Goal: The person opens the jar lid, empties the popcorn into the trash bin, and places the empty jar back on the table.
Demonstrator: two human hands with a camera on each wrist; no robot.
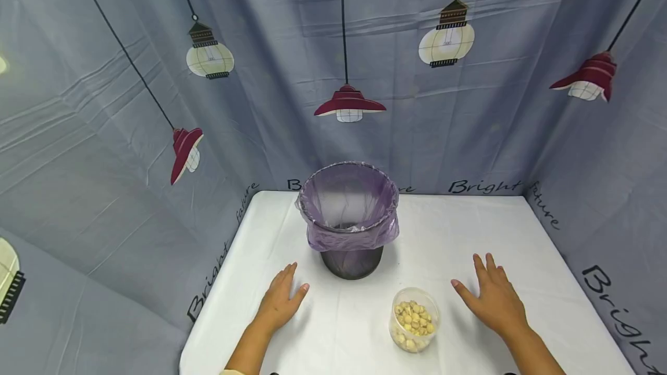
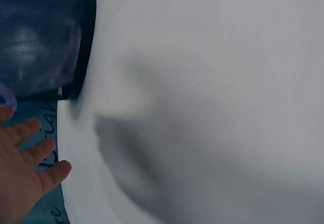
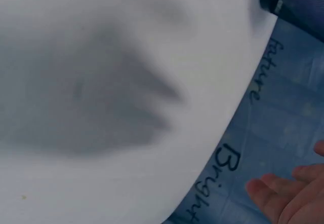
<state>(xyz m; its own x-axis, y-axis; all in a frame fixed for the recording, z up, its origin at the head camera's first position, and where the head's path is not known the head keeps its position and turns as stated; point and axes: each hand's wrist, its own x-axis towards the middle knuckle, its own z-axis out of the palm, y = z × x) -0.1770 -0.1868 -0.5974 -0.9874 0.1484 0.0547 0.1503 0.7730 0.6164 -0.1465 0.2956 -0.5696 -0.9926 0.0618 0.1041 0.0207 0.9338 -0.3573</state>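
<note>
Three body-worn cameras covered one white table [image 1: 469, 219], wide and close.
The head camera looked forward and down from above the near side, wide enough to frame the left hand [image 1: 278, 305], the right hand [image 1: 495, 300] and the curtain [image 1: 286, 103] beyond. The left wrist camera looked closely over the table, with an edge at the frame's left; the right wrist camera, also close, had a table edge slanting along its right. All three views shared the table, the lettered curtain and the bin [image 1: 351, 264], cut to a corner in the right wrist frame.
</note>
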